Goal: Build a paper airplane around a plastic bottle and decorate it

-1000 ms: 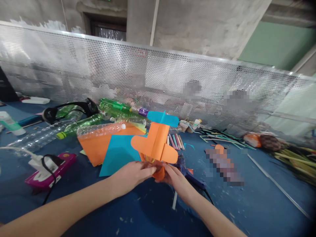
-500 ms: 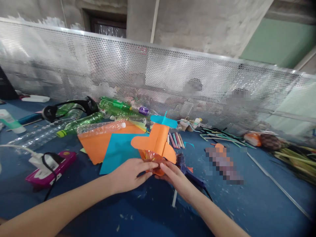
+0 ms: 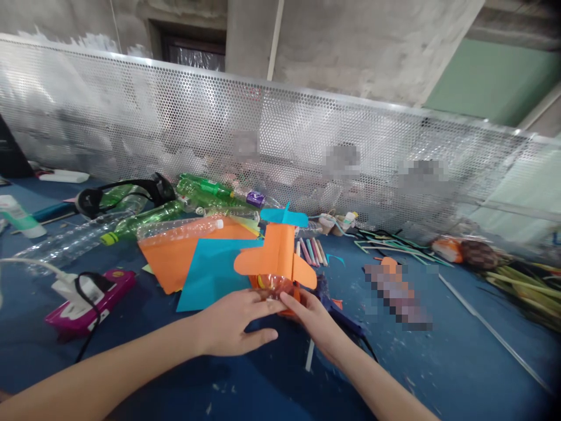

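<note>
An orange paper-covered model plane (image 3: 279, 252) with rounded wings and a blue tail (image 3: 284, 217) is at the centre, its clear plastic end nearest me. My right hand (image 3: 307, 313) grips that end, thumb on top. My left hand (image 3: 239, 321) has its fingers against the left side of the same end, the thumb held away from it and apart from the fingers. Behind my right hand lies a dark blue glue gun (image 3: 346, 318). Blue paper (image 3: 214, 272) and orange paper (image 3: 169, 260) lie left of the plane.
Plastic bottles (image 3: 146, 219) and a black headset (image 3: 120, 190) lie at the back left, with a magenta power strip (image 3: 94, 301) nearer. Chalk-like sticks (image 3: 312, 251) and thin strips (image 3: 394, 248) are right of the plane. A perforated metal panel (image 3: 197, 117) stands behind.
The model plane has turned more upright in view, its tail shifting left. My left thumb has lifted off the plane's end and opened away from the fingers.
</note>
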Available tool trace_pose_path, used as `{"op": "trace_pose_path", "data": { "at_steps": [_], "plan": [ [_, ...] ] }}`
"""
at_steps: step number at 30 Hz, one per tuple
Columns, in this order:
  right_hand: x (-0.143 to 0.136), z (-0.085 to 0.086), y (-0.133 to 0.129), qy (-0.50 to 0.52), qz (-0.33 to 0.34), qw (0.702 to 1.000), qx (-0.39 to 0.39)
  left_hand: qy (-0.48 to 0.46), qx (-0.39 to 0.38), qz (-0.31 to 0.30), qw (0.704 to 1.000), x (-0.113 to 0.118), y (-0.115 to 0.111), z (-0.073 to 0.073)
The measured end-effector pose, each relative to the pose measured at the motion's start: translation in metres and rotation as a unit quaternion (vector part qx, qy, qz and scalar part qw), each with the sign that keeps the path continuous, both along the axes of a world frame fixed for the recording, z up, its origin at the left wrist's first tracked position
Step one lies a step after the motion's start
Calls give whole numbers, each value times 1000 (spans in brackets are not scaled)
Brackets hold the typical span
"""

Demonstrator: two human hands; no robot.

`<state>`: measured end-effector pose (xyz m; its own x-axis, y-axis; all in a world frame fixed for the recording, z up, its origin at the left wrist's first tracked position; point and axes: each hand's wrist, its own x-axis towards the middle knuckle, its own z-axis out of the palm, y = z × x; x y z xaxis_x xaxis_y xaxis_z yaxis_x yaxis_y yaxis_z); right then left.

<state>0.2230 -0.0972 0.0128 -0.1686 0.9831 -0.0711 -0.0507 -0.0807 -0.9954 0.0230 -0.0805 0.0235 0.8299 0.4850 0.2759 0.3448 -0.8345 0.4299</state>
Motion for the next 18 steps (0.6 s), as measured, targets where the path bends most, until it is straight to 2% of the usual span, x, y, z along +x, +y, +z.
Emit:
{"op": "trace_pose_path", "data": {
  "at_steps": [7, 11, 18],
  "plan": [
    [2, -4, 1, -23, -2, 999, 23, -4, -2, 12, 1000, -1, 2, -5],
    [2, -7, 1, -24, -7, 999, 44, -17, -5, -2, 1000, -1, 2, -5],
    [1, -3, -1, -16, -11, 998, 51, -4, -8, -1, 1000, 0, 0, -5]
  ]
}}
